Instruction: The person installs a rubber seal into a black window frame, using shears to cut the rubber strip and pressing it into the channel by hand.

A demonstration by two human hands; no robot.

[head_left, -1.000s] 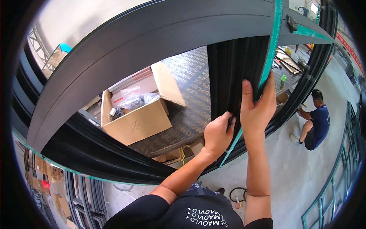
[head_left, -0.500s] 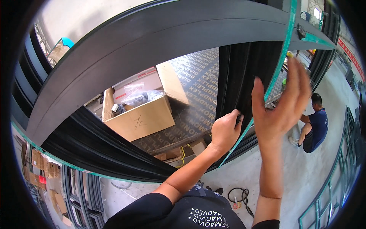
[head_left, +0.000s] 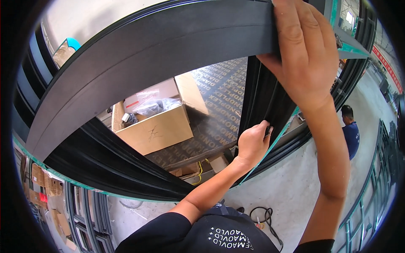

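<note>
A large dark grey metal frame (head_left: 168,46) with black grooved inner sides stands before me. My left hand (head_left: 254,142) is closed beside the frame's right upright (head_left: 270,90). A small black thing (head_left: 268,130) shows at its fingertips, mostly hidden, so I cannot tell its kind. Higher up, my right hand (head_left: 308,52) lies against the right end of the frame's wide top bar. Its fingers are stretched out over the bar, and the thumb reaches along the bar's lower edge. Green tape (head_left: 263,158) runs along the upright's outer edge.
Through the opening I see a cardboard box (head_left: 158,133) with plastic-wrapped parts on a dark printed board (head_left: 223,90). To the right, a person in dark blue (head_left: 351,137) is low to the floor. Black cable (head_left: 268,219) lies by my feet; more frames (head_left: 367,198) stand at the right.
My right hand has moved up from in front of the upright onto the top bar's right end. My left hand stays closed at nearly the same place. The other person has shifted slightly.
</note>
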